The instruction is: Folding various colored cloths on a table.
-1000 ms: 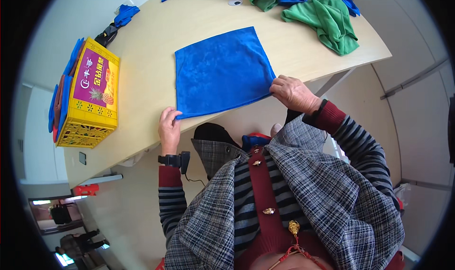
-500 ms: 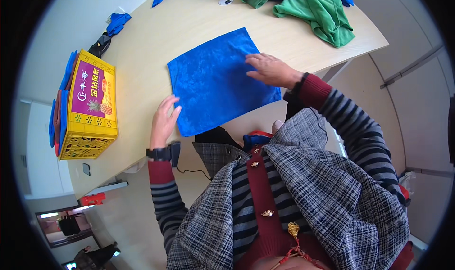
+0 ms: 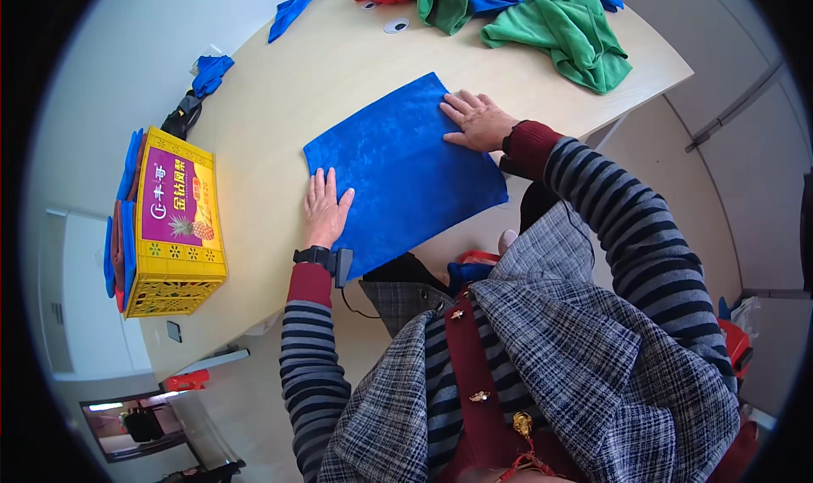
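To the right of the yellow plastic crate (image 3: 179, 267), a blue plush cleaning cloth (image 3: 406, 178) is being kept spread out on the pale wooden table (image 3: 262, 144), with its near edge apparently being left to reach a little past the tabletop. Judging by the short, brushed nap and the gently bending outline, something light, limp and soft is being dealt with: hardly any force is being called for, no breakage is being risked, yet creases are easily being invited, and on so smooth a top some sliding is probably being allowed. The best hold is likely being offered at the corners, where the thin hem can be pinched between thumb and fingertips, rather than at the middle, where the fabric would be bunched. The border nearest the crate is being covered by the left hand (image 3: 326, 212), palm down, fingers straight and slightly parted, thumb held away; the border farther from the crate is being overlapped by the right hand (image 3: 481, 123), likewise opened flat with the fingers spread. The cloth is thus being flanked from both sides, most of its surface being left bare between the hands; nothing is being gripped by either, and how hard it is being pressed cannot be told.
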The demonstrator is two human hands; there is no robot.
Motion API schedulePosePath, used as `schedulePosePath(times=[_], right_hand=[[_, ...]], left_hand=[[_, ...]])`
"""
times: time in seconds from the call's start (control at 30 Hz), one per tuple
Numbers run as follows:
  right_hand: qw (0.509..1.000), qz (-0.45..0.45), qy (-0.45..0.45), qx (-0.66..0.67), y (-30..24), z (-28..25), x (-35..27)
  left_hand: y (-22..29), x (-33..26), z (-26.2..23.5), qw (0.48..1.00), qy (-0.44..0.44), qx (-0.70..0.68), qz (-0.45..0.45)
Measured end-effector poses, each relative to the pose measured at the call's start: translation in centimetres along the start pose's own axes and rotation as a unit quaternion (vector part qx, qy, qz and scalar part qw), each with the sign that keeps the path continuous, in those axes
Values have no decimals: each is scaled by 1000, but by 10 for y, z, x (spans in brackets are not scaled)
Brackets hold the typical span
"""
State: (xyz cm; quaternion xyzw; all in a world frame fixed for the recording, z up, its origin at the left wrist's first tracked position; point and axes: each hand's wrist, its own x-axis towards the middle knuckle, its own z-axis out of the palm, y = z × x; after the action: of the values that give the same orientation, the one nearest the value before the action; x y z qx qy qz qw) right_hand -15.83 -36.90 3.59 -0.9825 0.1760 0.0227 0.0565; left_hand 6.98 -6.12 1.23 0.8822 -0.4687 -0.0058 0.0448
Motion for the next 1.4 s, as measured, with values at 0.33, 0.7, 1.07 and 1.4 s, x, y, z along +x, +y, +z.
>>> schedulePosePath(times=[0.33,0.7,1.07,1.4], right_hand=[[998,-21,-20,52,-55,1,76],[998,49,-30,-33,6,-3,91],[987,-89,128,25,-72,42,-57],[986,-4,166,-15,7,51,-87]], left_hand=[[-4,57,2,999,17,-29,29],[-19,86,16,997,0,-16,-78],[18,-35,3,995,44,-47,72],[29,-122,6,996,59,-35,54]])
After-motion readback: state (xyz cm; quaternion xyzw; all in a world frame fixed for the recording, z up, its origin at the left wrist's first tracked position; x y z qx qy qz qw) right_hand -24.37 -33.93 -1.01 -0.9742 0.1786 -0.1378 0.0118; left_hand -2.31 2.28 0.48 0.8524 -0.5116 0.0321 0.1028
